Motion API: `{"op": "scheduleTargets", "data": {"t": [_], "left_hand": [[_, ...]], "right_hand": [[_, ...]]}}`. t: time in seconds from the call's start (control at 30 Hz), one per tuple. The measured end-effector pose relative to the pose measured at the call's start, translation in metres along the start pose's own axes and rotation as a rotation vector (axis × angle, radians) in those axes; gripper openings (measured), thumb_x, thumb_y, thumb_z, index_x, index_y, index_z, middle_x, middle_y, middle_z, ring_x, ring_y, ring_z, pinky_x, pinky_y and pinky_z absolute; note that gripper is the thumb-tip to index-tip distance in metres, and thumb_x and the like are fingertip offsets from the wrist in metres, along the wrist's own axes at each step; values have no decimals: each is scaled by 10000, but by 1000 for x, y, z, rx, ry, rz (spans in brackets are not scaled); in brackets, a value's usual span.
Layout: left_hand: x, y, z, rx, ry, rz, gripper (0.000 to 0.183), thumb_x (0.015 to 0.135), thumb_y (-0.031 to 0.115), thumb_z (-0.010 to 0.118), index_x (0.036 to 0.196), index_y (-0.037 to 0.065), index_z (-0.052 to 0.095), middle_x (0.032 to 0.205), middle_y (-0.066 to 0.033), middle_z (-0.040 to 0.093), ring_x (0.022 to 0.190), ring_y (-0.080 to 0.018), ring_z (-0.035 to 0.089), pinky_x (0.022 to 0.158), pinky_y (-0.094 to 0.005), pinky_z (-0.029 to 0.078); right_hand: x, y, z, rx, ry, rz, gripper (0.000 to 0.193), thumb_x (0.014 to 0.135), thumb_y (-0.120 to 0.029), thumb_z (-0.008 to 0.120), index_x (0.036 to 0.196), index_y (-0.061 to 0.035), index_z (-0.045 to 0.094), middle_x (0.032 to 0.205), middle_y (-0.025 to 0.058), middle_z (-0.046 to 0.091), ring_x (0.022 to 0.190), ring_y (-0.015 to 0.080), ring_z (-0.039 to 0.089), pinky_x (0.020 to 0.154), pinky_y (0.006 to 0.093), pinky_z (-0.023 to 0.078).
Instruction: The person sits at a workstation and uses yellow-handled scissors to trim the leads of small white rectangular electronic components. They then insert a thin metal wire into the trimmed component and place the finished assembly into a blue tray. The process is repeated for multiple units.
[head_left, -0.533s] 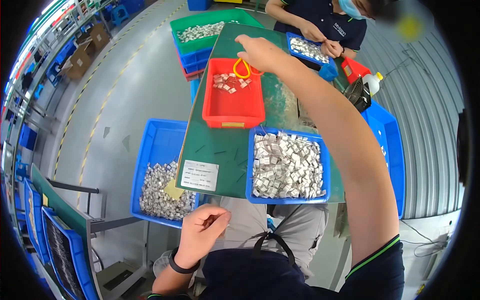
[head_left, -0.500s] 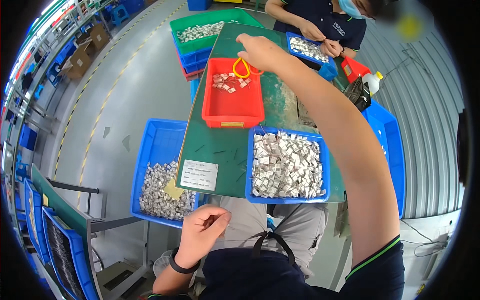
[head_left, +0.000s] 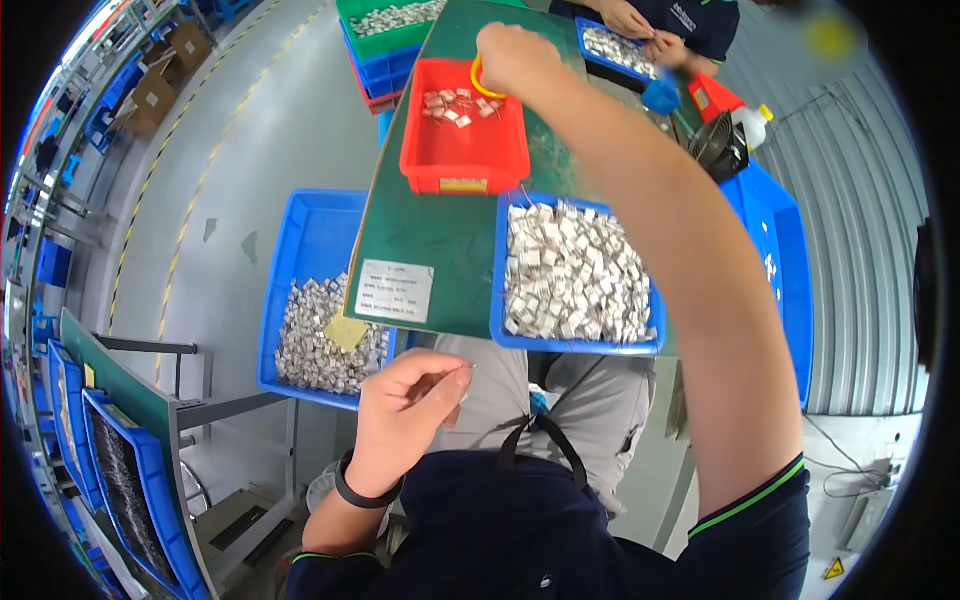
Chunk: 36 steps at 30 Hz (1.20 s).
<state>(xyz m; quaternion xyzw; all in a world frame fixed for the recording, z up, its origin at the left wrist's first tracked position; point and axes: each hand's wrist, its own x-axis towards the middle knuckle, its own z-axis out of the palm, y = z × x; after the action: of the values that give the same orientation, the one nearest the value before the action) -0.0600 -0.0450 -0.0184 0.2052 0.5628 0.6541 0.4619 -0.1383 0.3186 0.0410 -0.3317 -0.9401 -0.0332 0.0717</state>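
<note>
Clock from the worker's seat, 12 dead ahead. Yellow loop (head_left: 477,84) at 12, over the far right corner of the red tray (head_left: 460,150), against the right hand (head_left: 518,60). That hand's fingers are curled; can't tell from here whether they clamp the loop. A few tagged parts (head_left: 459,105) lie in the tray's far half. Left hand (head_left: 412,400) at 10, short of the bench: thumb and fingertips pinched together on a pale bit (head_left: 473,368), too small to identify. Heaped blue tray (head_left: 580,346) just past 12; blue bin (head_left: 325,230) between 10 and 11.
</note>
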Motion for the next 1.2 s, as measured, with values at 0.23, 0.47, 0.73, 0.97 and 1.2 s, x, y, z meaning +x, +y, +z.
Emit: {"op": "scheduleTargets", "data": {"t": [0.23,0.47,0.73,0.97,1.2], "left_hand": [[-14,-7,33,-88,-158,-64,108,926,24,687,1020,-28,683,824,-35,648,621,-57,557,526,-203,417],[-17,-38,98,160,-377,-157,124,906,-13,686,1028,-38,681,885,-91,667,630,-108,590,542,-229,463],[-29,-71,156,297,-502,-230,175,918,-34,653,1087,-72,627,854,-80,662,645,-96,587,565,-218,456],[-36,-73,180,426,-469,-241,180,923,-43,639,1099,-66,609,811,-77,662,633,-90,585,558,-215,448],[-42,-83,179,385,-454,-183,178,929,0,670,1101,-43,646,888,-51,665,690,-63,606,594,-194,486]], "right_hand": [[-200,15,-81,524,336,-271,315,799,-140,746,1073,-18,649,701,101,623,618,217,622,547,325,471],[-491,10,-20,1362,61,78,418,789,18,666,1163,-1,480,882,100,616,704,261,636,704,384,542],[-544,-1,27,1375,173,429,455,821,73,594,1183,-9,330,841,87,561,680,164,568,616,292,470],[-544,15,39,1300,274,502,439,817,75,618,1131,-10,324,752,58,539,592,116,524,554,260,425],[-541,21,41,1195,319,556,483,778,26,714,1124,-4,379,674,64,549,527,145,554,496,270,415]]}}
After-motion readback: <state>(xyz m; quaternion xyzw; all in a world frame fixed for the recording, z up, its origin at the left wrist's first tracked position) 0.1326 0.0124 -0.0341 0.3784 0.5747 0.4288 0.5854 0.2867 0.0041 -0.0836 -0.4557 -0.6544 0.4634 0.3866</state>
